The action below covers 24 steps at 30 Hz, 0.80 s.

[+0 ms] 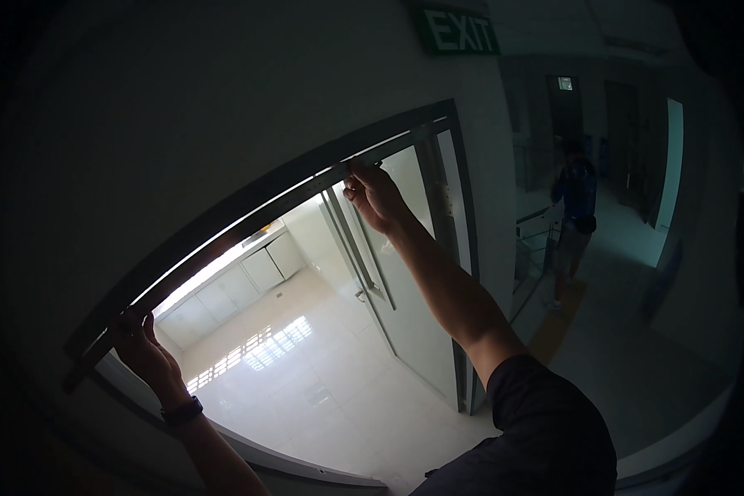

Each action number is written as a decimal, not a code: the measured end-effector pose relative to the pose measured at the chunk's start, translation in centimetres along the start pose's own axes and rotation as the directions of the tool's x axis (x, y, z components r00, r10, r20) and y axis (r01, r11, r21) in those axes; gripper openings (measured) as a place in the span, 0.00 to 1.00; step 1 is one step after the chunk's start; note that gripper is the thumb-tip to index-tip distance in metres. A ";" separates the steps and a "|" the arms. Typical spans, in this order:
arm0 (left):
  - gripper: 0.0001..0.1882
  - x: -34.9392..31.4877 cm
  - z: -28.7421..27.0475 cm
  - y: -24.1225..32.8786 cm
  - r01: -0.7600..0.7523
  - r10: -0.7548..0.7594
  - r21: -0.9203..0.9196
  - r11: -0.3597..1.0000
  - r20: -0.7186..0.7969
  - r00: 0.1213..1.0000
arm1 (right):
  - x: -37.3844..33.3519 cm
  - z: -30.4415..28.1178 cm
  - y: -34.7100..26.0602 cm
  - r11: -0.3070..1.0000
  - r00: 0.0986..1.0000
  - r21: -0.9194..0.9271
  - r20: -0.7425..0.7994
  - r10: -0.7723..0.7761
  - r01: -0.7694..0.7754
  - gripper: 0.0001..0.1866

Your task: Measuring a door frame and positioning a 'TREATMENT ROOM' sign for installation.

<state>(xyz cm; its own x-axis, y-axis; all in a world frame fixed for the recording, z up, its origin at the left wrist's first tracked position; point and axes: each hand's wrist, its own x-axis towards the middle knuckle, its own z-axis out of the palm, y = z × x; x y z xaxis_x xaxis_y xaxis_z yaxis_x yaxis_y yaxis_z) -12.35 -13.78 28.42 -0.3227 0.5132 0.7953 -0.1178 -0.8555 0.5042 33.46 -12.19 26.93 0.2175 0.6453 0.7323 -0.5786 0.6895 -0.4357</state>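
Observation:
A long, dark, straight bar (240, 227) spans the top of an open doorway, just below the dark door frame (248, 194). A thin strip of light shows between the two. My left hand (147, 351), with a dark band on its wrist, is closed on the bar close to its left end, which juts past the frame's corner. Raised higher, my right hand (374, 197) pinches the bar toward its other end, near the top of the opened door (413, 281). The bar is in shadow, so its exact kind cannot be made out.
Beyond the doorway lies a bright tiled room with a row of pale low cabinets (240, 281). A green sign (459, 31) hangs above right. In the dim corridor at right, a person (574, 207) stands by a metal railing (537, 236).

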 end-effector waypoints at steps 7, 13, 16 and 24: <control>0.14 0.7 -2.2 -0.6 -0.035 0.036 0.020 0.999 -0.052 0.998 | 0.4 1.5 1.9 0.999 0.998 0.029 -0.053 0.027 -0.026 0.09; 0.14 0.4 -1.6 -1.0 -0.042 0.041 0.030 0.999 0.015 0.999 | 0.1 0.4 0.5 1.000 1.000 -0.018 0.008 -0.019 0.019 0.08; 0.09 -0.1 -0.7 0.2 -0.026 0.026 -0.006 1.000 -0.028 0.999 | 0.4 0.2 0.8 1.000 0.998 0.002 0.060 -0.023 0.023 0.08; 0.07 -0.1 0.9 -0.5 -0.062 0.061 -0.042 0.997 -0.033 0.998 | 0.0 -0.5 -0.4 0.998 1.000 -0.063 0.002 -0.009 0.009 0.08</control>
<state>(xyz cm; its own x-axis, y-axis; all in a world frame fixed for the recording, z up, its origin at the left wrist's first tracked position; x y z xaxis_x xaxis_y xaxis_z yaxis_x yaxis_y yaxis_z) -11.37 -13.32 28.42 -0.3604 0.4579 0.8127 -0.1369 -0.8878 0.4394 34.06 -12.28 26.83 0.2214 0.6384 0.7372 -0.5259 0.7147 -0.4610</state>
